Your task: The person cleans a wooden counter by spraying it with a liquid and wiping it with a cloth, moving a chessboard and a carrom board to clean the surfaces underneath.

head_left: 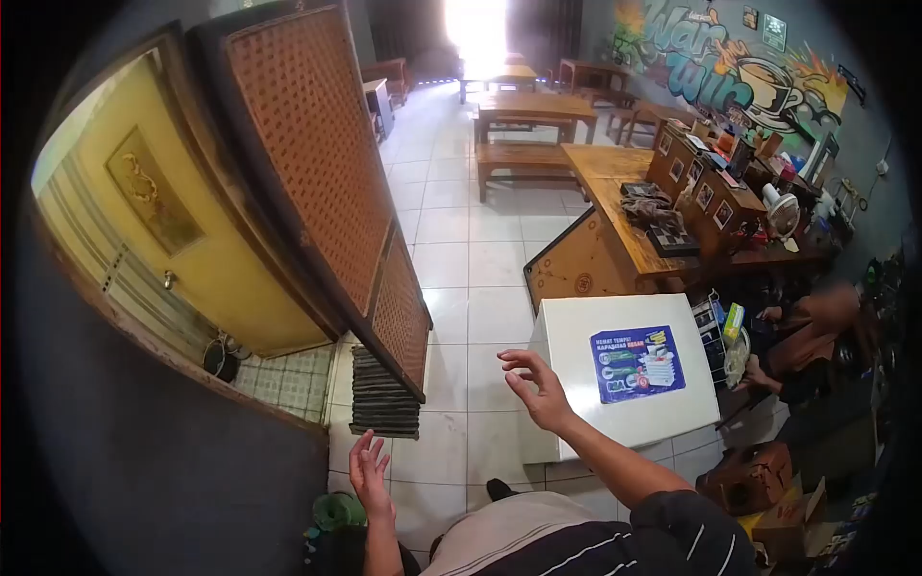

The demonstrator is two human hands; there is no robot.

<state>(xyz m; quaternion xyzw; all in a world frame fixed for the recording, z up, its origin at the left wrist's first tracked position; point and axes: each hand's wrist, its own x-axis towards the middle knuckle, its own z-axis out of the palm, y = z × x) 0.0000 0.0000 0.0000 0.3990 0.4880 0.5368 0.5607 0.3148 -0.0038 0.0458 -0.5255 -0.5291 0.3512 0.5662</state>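
Note:
My left hand (pixel 370 474) is raised low in the view with its fingers apart and nothing in them. It is nearest to the dark slatted mat (pixel 384 394) on the floor by the doorway. Higher up and to the right, my right hand (pixel 538 392) hangs in the air with thumb and fingers spread, also holding nothing. Just beside it stands a white box-shaped appliance (pixel 567 336) with a blue printed sticker (pixel 639 365) on its top. Whether the right hand touches the appliance cannot be made out; it seems apart from it.
A woven partition (pixel 307 154) stands left, near a yellow door (pixel 144 192). Wooden tables (pixel 538 106) and a bench (pixel 528 158) are ahead. At right, another person (pixel 816 336) sits by a cluttered counter (pixel 701 182). Cardboard boxes (pixel 788 523) lie lower right, a green basket (pixel 336 512) lower left.

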